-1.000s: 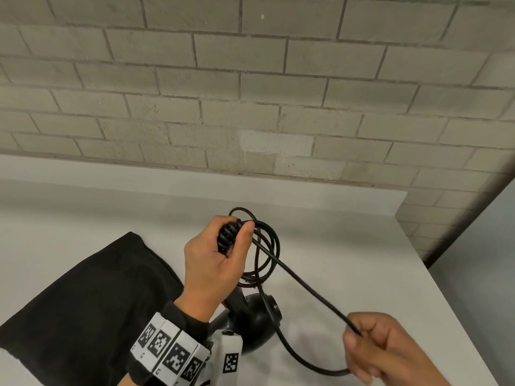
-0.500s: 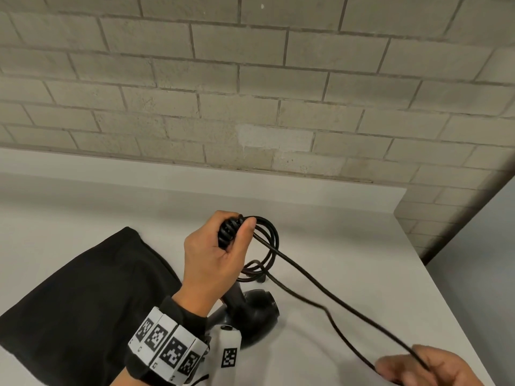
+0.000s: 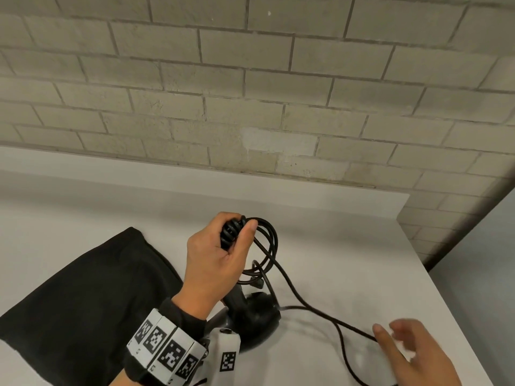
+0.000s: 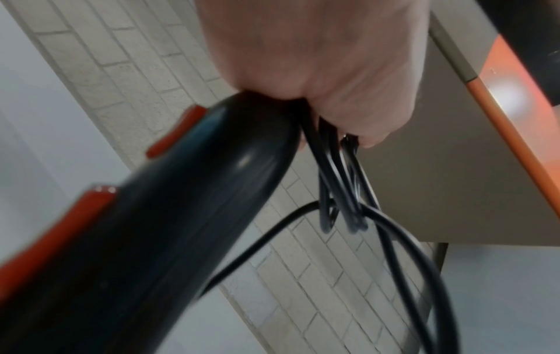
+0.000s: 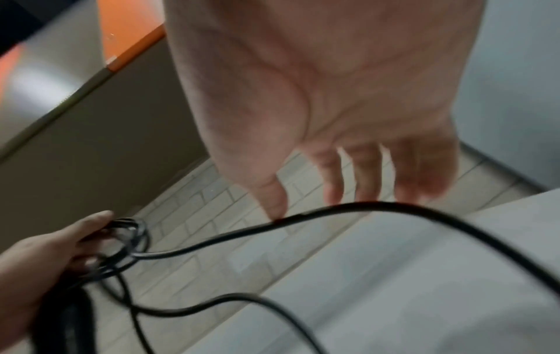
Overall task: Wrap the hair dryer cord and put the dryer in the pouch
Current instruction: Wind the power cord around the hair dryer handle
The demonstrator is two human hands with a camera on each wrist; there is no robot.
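Note:
My left hand (image 3: 214, 257) grips the handle end of the black hair dryer (image 3: 256, 316), which hangs head down just over the white table. The same hand pinches several cord loops (image 3: 269, 243) against the handle. The left wrist view shows this hand (image 4: 318, 59) on the glossy handle (image 4: 197, 203), with the loops (image 4: 336, 182) hanging under the fingers. Loose cord (image 3: 317, 310) trails down right to my right hand (image 3: 404, 349), whose fingers are spread. In the right wrist view the cord (image 5: 394, 206) lies across the straight fingertips (image 5: 333, 189). The black pouch (image 3: 83, 302) lies flat at left.
The white table (image 3: 348, 240) ends at its right edge (image 3: 446, 296), close to my right hand, with grey floor beyond. A brick wall (image 3: 250, 93) stands behind the table's back ledge. The dryer's red switches (image 4: 78, 215) show in the left wrist view.
My right hand slid down and right along the cord, then let go of its pinch and spread its fingers. The taut cord went slack. My left hand kept its hold.

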